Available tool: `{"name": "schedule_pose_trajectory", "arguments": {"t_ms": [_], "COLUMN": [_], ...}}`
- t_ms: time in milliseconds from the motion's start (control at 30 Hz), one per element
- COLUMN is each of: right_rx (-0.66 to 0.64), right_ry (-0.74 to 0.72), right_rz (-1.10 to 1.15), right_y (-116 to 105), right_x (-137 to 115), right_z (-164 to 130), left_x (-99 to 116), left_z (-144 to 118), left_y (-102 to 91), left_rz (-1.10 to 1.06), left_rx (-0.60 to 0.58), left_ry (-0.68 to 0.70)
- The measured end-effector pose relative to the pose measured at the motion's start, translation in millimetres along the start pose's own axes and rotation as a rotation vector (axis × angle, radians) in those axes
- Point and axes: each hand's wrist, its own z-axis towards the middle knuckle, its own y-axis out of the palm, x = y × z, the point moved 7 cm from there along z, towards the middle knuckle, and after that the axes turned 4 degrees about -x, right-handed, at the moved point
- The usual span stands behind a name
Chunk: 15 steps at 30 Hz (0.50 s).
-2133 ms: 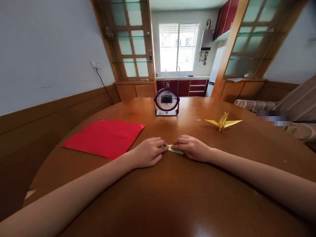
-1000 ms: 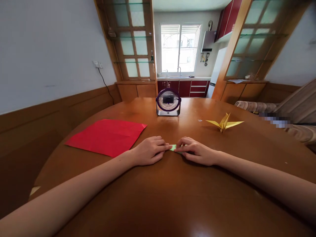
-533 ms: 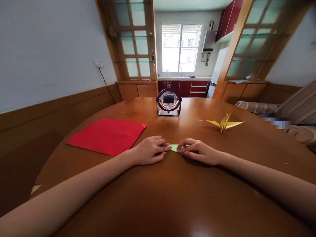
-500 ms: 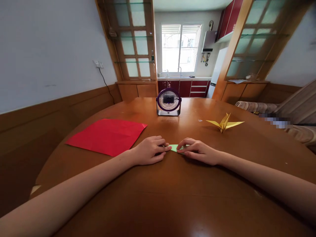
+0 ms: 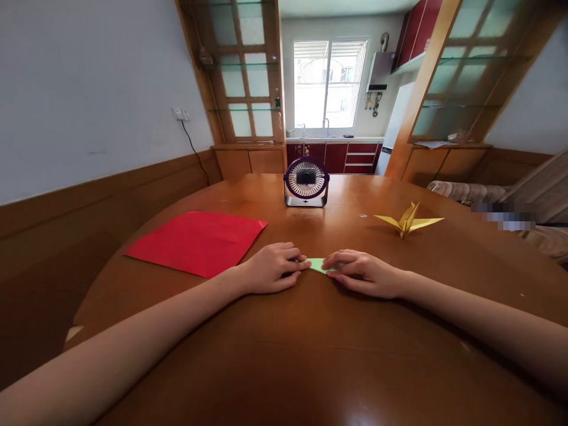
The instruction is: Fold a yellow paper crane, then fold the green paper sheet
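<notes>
A small folded piece of green paper [image 5: 316, 265] lies on the table in front of me, its ends partly hidden under my fingers. At its left tip, my left hand [image 5: 276, 268] presses with closed, bent fingertips. My right hand [image 5: 366, 273] has its fingers curled over the paper's right part, thumb at the near edge. Left of my left hand a large red sheet of paper [image 5: 195, 241] lies flat. Beyond my right hand stands a gold origami crane [image 5: 406, 222] with its wings spread.
A small purple desk fan [image 5: 306, 180] stands toward the back of the round wooden table [image 5: 284, 367]. A tiny pale scrap [image 5: 362, 215] lies between fan and crane. Off the table's right side is a striped, cushioned seat [image 5: 470, 190].
My right fingers have shifted slightly right along the green paper, baring more of its middle. My left hand keeps its place at the left tip. The whole view has moved slightly.
</notes>
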Motion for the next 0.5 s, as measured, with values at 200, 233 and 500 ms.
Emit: {"name": "schedule_pose_trajectory", "arguments": {"t_ms": [200, 233, 500], "right_rx": [0.080, 0.101, 0.120], "right_ry": [-0.039, -0.038, -0.043], "right_rz": [0.037, 0.067, 0.035], "right_y": [-3.7, -4.5, -2.9], "right_x": [-0.2, 1.2, 0.8], "right_z": [-1.8, -3.0, -2.5], "left_x": [2.6, 3.4, 11.9], "left_z": [0.7, 1.1, 7.4], "left_y": [-1.5, -1.0, 1.3], "left_rz": [0.011, 0.019, 0.112], "left_rx": [-0.047, -0.056, -0.111], "left_ry": [-0.051, -0.061, -0.087]}}
